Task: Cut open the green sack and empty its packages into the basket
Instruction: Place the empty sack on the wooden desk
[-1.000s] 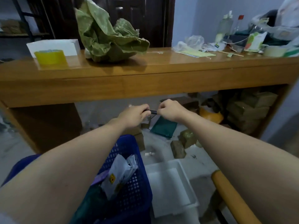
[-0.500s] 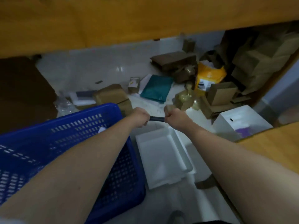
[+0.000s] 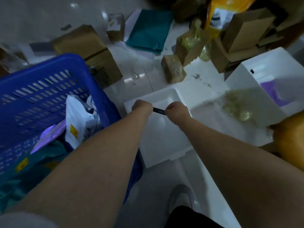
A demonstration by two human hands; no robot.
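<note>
My left hand (image 3: 141, 106) and my right hand (image 3: 176, 111) are both closed on the two ends of a thin black tool (image 3: 159, 111), held level above a white foam tray (image 3: 166, 129) on the floor. The blue plastic basket (image 3: 49, 89) stands to the left of my left arm. Inside it lie a white package (image 3: 79, 119), a purple one (image 3: 51, 137) and teal ones (image 3: 32, 168). The green sack is out of view.
Cardboard boxes (image 3: 88, 46), a teal mailer (image 3: 148, 31), a yellow bag (image 3: 227, 7) and wrapped parcels (image 3: 174, 68) litter the white floor beyond my hands. A white foam box (image 3: 256, 89) sits at right. A wooden edge (image 3: 291, 137) juts in at far right.
The view has tilted from the desk and green sack down to the floor. Both hands, still holding the black tool, have dropped to above the white foam tray.
</note>
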